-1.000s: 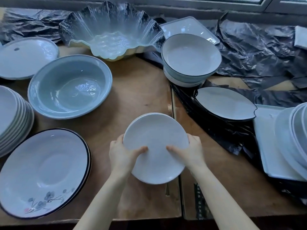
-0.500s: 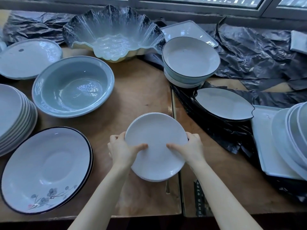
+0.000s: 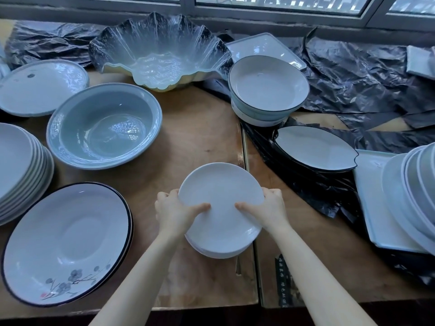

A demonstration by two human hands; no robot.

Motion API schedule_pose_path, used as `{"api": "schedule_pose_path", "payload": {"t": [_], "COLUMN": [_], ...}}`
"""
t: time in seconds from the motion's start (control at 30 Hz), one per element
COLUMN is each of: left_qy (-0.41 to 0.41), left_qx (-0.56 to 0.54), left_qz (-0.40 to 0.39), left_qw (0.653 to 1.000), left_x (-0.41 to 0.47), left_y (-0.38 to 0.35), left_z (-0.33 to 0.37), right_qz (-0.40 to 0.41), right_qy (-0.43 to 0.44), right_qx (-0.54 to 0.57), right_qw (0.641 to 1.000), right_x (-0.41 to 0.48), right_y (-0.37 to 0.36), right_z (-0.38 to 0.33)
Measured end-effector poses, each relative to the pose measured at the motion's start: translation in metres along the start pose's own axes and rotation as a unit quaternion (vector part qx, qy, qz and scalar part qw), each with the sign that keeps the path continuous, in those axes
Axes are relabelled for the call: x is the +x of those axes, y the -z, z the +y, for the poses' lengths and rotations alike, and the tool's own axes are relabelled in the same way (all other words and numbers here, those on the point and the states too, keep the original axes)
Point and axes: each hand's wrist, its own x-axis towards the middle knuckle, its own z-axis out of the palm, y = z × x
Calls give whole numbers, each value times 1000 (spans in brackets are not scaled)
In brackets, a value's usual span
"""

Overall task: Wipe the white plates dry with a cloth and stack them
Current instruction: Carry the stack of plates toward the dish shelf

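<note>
- Small stack of white plates (image 3: 221, 184) at 6 o'clock in the view, over the seam of the wooden worktop (image 3: 200, 137); resting on it or just clear of it, cannot tell.
- Left hand (image 3: 174, 214) at 9 o'clock on the rim, right hand (image 3: 270, 209) at 3 o'clock: thumbs laid flat on the top plate's face, fingers (image 3: 274, 192) curled round the edge and underneath, clamping the stack between them.
- Probably glazed ceramic: stiff, hard, brittle at the rim, and fairly heavy with several together.
- Smooth glaze, so slippery, and more so if wet; top plate liable to skate off if tilted.
- Best held as here: opposite sides, fingers under the lowest plate, thumbs pressing down, stack kept level.
- For wiping, better taken one at a time, gripped at the rim, never by the slick centre.
- No cloth in sight.
- Crowded around: flower-painted plate (image 3: 66, 243) at 8 o'clock, grey-blue bowl (image 3: 103, 125) at 10 o'clock, leaf-shaped dish (image 3: 315, 149) at 2 o'clock, all near; worth setting down gently to avoid a chip.
</note>
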Motion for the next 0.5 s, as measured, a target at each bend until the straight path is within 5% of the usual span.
{"api": "schedule_pose_path", "payload": {"t": [0.13,0.23,0.5], "left_qy": [7,-39,-46], "left_qx": [42,-30,-140], "left_qz": [-51,-112,-116], "left_qw": [998,993,982], "left_x": [10,21,26], "left_y": [8,11,12], "left_z": [3,11,8], "right_qz": [17,31,-1], "right_qy": [-17,-37,-96], "right_qx": [43,146,412], "right_qw": [999,988,906], "right_x": [-5,-17,-31], "right_y": [-4,-13,-36], "right_z": [5,17,22]}}
